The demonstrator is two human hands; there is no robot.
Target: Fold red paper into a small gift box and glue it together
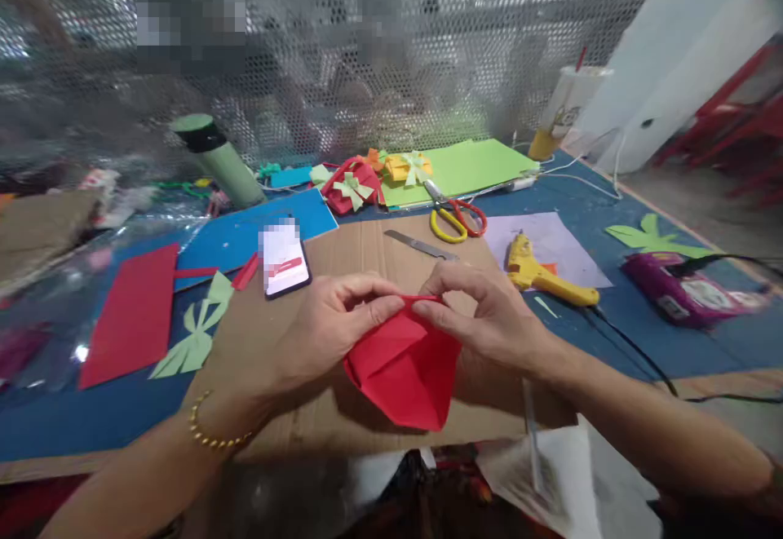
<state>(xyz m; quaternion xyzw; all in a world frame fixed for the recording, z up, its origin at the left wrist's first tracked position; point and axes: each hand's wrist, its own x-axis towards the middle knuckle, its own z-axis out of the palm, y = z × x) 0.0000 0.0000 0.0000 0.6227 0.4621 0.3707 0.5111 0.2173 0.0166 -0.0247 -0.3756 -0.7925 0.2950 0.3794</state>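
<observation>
A folded piece of red paper (407, 372) is held over a brown cardboard sheet (287, 392), its creased body hanging toward me. My left hand (342, 315) pinches its top edge at the left, thumb on the near side. At the right of that same edge, my right hand (483, 311) pinches it likewise, the two thumbs close together. The fingertips behind the paper are partly hidden. Beyond the hands lie a metal blade or ruler (421, 245) and scissors (453, 217) with yellow and red handles.
A yellow glue gun (547, 274) rests on purple paper (575, 237), its cord trailing right. A phone (286, 266), red card (131, 311) and green paper bow (196, 331) lie left. Behind stand a green bottle (220, 164) and a drink cup (563, 111); finished paper pieces (351, 188) sit between.
</observation>
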